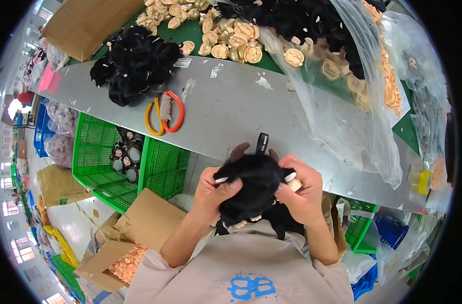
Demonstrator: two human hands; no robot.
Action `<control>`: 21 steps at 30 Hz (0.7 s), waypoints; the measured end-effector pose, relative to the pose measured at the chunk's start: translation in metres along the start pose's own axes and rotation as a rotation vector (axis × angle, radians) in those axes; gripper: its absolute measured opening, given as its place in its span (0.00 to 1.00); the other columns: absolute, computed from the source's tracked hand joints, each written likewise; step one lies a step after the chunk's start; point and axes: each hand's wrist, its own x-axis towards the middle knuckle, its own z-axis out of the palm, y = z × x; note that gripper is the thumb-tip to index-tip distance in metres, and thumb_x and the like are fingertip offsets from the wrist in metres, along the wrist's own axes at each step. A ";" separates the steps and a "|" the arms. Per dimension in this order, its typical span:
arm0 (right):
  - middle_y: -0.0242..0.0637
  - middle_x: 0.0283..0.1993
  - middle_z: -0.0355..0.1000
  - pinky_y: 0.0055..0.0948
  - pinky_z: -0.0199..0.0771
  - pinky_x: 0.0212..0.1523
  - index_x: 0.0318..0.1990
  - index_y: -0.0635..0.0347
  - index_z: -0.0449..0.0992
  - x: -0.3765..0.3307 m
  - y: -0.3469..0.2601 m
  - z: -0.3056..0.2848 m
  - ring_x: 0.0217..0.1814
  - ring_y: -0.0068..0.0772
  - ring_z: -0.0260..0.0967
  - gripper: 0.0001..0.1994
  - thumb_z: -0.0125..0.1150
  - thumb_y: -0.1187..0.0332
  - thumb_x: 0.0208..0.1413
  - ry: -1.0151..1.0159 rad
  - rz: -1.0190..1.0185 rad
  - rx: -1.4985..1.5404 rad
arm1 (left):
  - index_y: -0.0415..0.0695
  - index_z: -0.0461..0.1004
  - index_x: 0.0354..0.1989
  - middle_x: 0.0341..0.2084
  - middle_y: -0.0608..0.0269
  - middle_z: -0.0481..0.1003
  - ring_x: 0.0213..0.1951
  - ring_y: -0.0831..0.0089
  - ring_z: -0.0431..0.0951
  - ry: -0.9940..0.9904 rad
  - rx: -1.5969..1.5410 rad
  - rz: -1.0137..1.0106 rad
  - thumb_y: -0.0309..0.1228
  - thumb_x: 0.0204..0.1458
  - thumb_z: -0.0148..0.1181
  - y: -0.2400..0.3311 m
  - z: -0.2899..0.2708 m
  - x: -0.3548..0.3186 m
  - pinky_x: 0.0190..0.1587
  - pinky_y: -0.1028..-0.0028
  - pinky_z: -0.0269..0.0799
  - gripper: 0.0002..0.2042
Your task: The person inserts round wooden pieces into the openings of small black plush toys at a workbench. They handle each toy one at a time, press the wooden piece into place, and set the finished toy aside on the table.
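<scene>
I'm looking down into a toy assembly workshop, a factory floor by every sign. A long grey metal worktop (251,106) runs across my view, carrying a heap of black plush pieces (132,63) and a spread of tan moulded doll faces (226,38), with more of both spilling from a big clear plastic bag (352,101). Orange-and-yellow-handled scissors (164,112) lie on the worktop. Below it stand green plastic crates (96,152), one holding finished doll heads (125,157), and open cardboard boxes (139,223), one of them full of pale orange parts (127,263). More bagged stock and blue crates (41,129) line the aisle on my left.
</scene>
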 end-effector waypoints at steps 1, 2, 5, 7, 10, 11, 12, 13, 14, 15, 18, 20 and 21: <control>0.30 0.31 0.69 0.19 0.62 0.28 0.33 0.67 0.75 -0.002 -0.002 0.000 0.28 0.17 0.66 0.08 0.68 0.72 0.54 0.009 0.040 0.003 | 0.33 0.75 0.53 0.42 0.61 0.80 0.42 0.76 0.80 -0.032 0.077 -0.003 0.28 0.58 0.64 0.001 -0.004 0.001 0.48 0.73 0.77 0.16; 0.30 0.30 0.68 0.19 0.62 0.28 0.32 0.67 0.75 -0.003 -0.002 0.000 0.28 0.17 0.66 0.08 0.68 0.73 0.54 0.011 0.078 0.011 | 0.33 0.70 0.58 0.44 0.62 0.79 0.44 0.76 0.79 -0.064 0.079 -0.043 0.27 0.60 0.60 0.004 0.000 -0.001 0.49 0.74 0.76 0.19; 0.29 0.28 0.67 0.20 0.60 0.26 0.31 0.67 0.75 -0.003 -0.003 0.003 0.27 0.16 0.65 0.08 0.68 0.72 0.55 0.005 0.143 -0.008 | 0.33 0.64 0.63 0.49 0.60 0.77 0.48 0.75 0.78 -0.076 -0.049 -0.045 0.27 0.60 0.58 -0.004 -0.005 -0.002 0.51 0.75 0.75 0.23; 0.28 0.27 0.66 0.20 0.59 0.25 0.31 0.66 0.75 -0.003 0.000 0.005 0.26 0.15 0.63 0.08 0.67 0.72 0.55 -0.002 0.115 -0.056 | 0.34 0.62 0.65 0.51 0.59 0.75 0.50 0.75 0.77 0.065 -0.135 -0.113 0.27 0.60 0.56 -0.001 0.007 -0.006 0.53 0.75 0.74 0.25; 0.26 0.26 0.63 0.20 0.55 0.23 0.30 0.65 0.74 -0.001 -0.004 0.012 0.24 0.13 0.59 0.09 0.67 0.72 0.56 0.023 0.073 -0.084 | 0.36 0.65 0.64 0.51 0.60 0.76 0.49 0.77 0.77 0.158 -0.168 -0.206 0.27 0.60 0.57 0.005 0.016 -0.005 0.53 0.75 0.74 0.23; 0.25 0.26 0.63 0.19 0.55 0.23 0.29 0.65 0.74 -0.001 -0.007 0.012 0.23 0.13 0.58 0.09 0.67 0.71 0.56 0.022 0.125 -0.052 | 0.36 0.66 0.63 0.49 0.61 0.76 0.48 0.78 0.76 0.172 -0.101 -0.201 0.28 0.60 0.58 0.004 0.017 -0.005 0.52 0.75 0.74 0.22; 0.25 0.26 0.63 0.19 0.54 0.23 0.29 0.65 0.73 -0.001 -0.008 0.012 0.23 0.13 0.58 0.09 0.67 0.71 0.57 0.020 0.177 -0.020 | 0.37 0.68 0.61 0.48 0.62 0.77 0.47 0.79 0.76 0.187 -0.034 -0.197 0.28 0.60 0.59 0.004 0.018 -0.005 0.51 0.76 0.73 0.21; 0.25 0.26 0.63 0.19 0.54 0.23 0.29 0.65 0.73 -0.001 -0.010 0.013 0.23 0.13 0.58 0.10 0.67 0.71 0.57 0.019 0.229 0.012 | 0.37 0.69 0.60 0.46 0.64 0.77 0.46 0.80 0.76 0.150 0.063 -0.153 0.28 0.60 0.61 0.004 0.018 -0.007 0.50 0.76 0.73 0.20; 0.25 0.26 0.63 0.18 0.54 0.23 0.29 0.65 0.73 -0.001 -0.011 0.014 0.24 0.12 0.58 0.10 0.67 0.71 0.57 0.013 0.216 0.009 | 0.37 0.71 0.58 0.44 0.65 0.78 0.45 0.81 0.75 0.113 0.159 -0.110 0.28 0.60 0.62 0.005 0.019 -0.011 0.49 0.77 0.73 0.19; 0.25 0.26 0.63 0.18 0.54 0.23 0.29 0.65 0.73 0.000 -0.012 0.015 0.24 0.12 0.57 0.10 0.67 0.71 0.57 0.007 0.203 0.007 | 0.38 0.73 0.56 0.43 0.67 0.78 0.43 0.82 0.75 0.075 0.255 -0.067 0.29 0.60 0.63 0.006 0.021 -0.014 0.48 0.77 0.73 0.17; 0.25 0.27 0.63 0.18 0.54 0.23 0.29 0.65 0.73 -0.001 -0.008 0.014 0.24 0.12 0.58 0.10 0.67 0.70 0.58 -0.019 0.169 0.016 | 0.37 0.76 0.50 0.38 0.69 0.79 0.41 0.83 0.75 0.161 0.106 -0.076 0.27 0.58 0.66 0.005 0.028 -0.013 0.45 0.79 0.73 0.13; 0.25 0.27 0.63 0.18 0.54 0.23 0.29 0.64 0.73 -0.002 -0.008 0.012 0.24 0.11 0.57 0.10 0.67 0.70 0.58 -0.028 0.167 0.030 | 0.37 0.76 0.49 0.39 0.68 0.79 0.40 0.82 0.75 0.185 0.075 -0.047 0.27 0.58 0.66 0.002 0.030 -0.013 0.45 0.78 0.73 0.13; 0.25 0.27 0.63 0.18 0.53 0.23 0.29 0.64 0.73 -0.001 -0.010 0.012 0.24 0.12 0.57 0.10 0.67 0.70 0.58 -0.029 0.174 0.039 | 0.37 0.76 0.49 0.39 0.67 0.79 0.40 0.82 0.76 0.202 0.074 -0.027 0.27 0.57 0.67 0.000 0.032 -0.013 0.45 0.78 0.73 0.14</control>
